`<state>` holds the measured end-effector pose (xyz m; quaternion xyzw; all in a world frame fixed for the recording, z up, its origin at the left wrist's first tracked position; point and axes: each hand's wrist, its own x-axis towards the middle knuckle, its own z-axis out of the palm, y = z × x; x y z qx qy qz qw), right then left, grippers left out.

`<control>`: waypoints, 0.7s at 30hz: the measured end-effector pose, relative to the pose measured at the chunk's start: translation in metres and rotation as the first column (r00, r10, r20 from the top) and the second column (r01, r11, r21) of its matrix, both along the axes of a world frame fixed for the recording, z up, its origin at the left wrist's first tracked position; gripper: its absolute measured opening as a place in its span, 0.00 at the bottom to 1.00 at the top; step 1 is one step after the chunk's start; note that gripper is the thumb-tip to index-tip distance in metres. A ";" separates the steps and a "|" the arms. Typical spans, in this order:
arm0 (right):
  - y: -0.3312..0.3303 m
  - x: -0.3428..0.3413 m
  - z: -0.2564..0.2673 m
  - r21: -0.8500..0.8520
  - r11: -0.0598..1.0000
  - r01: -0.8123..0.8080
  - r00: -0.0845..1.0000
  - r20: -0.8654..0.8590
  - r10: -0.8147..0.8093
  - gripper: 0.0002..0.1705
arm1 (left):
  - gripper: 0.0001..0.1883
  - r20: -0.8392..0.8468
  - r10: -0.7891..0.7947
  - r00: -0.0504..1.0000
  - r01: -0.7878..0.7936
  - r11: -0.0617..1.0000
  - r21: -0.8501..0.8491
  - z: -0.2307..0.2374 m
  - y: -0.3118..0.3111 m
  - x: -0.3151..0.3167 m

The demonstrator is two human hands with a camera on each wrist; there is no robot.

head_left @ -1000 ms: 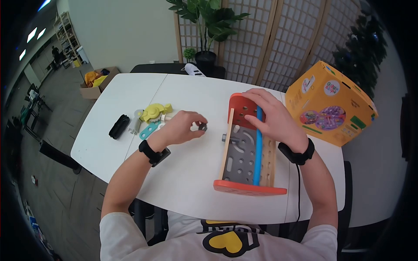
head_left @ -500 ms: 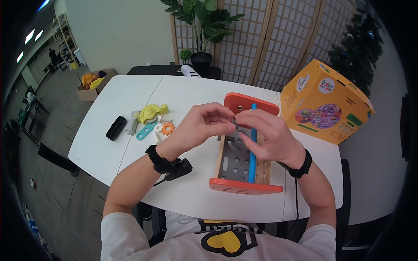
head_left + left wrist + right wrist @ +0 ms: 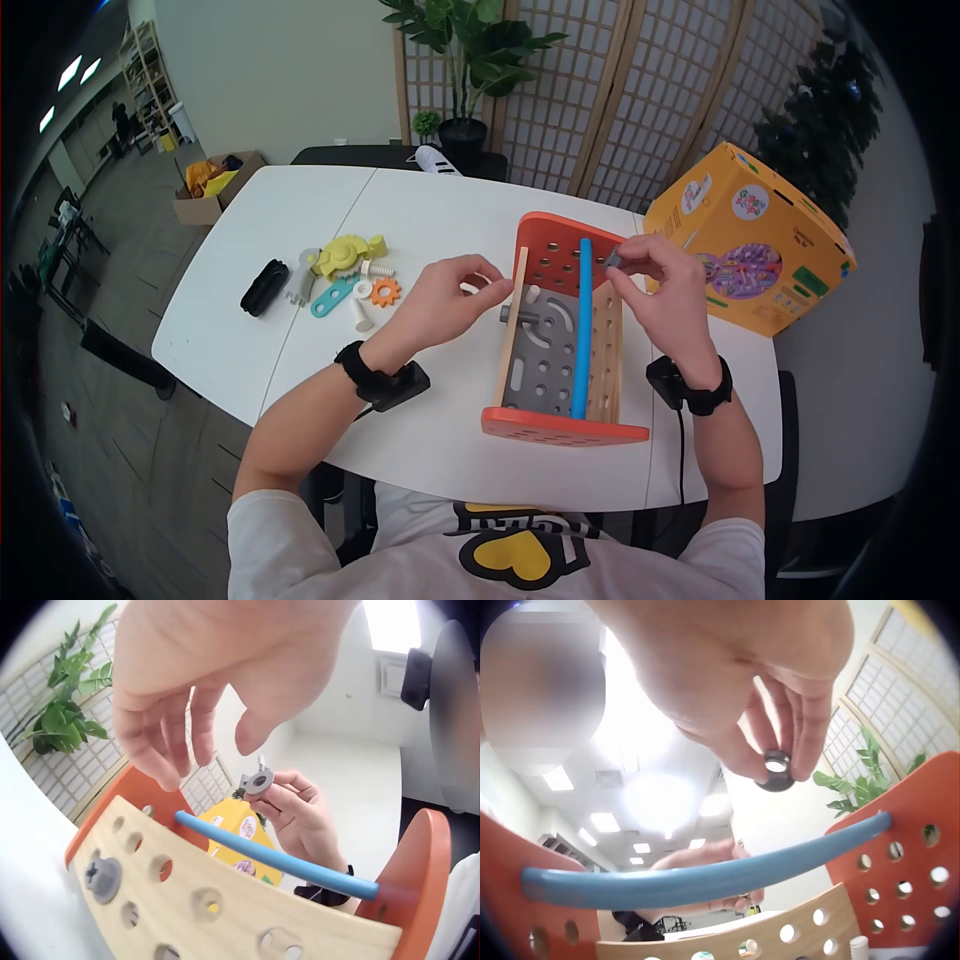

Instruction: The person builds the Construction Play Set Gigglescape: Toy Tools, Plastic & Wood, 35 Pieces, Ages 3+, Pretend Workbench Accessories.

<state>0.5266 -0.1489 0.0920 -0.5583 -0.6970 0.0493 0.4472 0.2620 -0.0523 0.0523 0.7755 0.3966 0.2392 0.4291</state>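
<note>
A toy workbench stands on the white table, with red end panels (image 3: pixel 565 431), pierced wooden sides (image 3: pixel 212 906), a blue bar (image 3: pixel 583 330) and a grey inner plate. A grey bolt (image 3: pixel 103 879) sits through its left wooden side. Over the far right corner, my right hand (image 3: pixel 668 300) pinches a small grey toy nut (image 3: pixel 259 781) between thumb and fingertips; its round hole shows in both wrist views. My left hand (image 3: pixel 443 303) hovers just left of the workbench, fingers loosely bent and holding nothing.
An orange cardboard box (image 3: pixel 770 245) stands at the right. Left of the workbench lie a yellow-green toy piece (image 3: pixel 346 256), a teal slotted strip (image 3: pixel 332 297), an orange gear (image 3: pixel 385 292), a white bolt (image 3: pixel 361 316) and a black case (image 3: pixel 265 288).
The left hand first held the nut out on the left, then both hands met above the workbench. Now the nut is in the right hand, which has drawn right; the left has moved back left.
</note>
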 end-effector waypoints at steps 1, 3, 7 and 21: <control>0.000 0.007 -0.003 -0.071 0.997 0.034 0.997 -0.066 -0.039 0.10 | 0.18 -0.022 0.006 1.000 -0.007 1.000 -0.017 -0.006 0.000 -0.001; 0.000 0.011 -0.008 -0.222 0.974 0.036 0.997 -0.052 -0.049 0.09 | 0.19 -0.067 0.015 0.998 -0.018 0.999 -0.051 -0.018 0.000 -0.002; 0.009 0.012 -0.021 -0.645 0.761 -0.072 0.997 -0.050 0.053 0.11 | 0.20 -0.004 0.024 1.000 -0.024 0.993 -0.119 -0.032 -0.002 0.002; 0.057 0.004 -0.050 -0.806 0.535 -0.254 0.961 -0.145 0.236 0.14 | 0.16 0.026 0.052 0.998 -0.047 0.984 -0.173 -0.047 0.000 0.013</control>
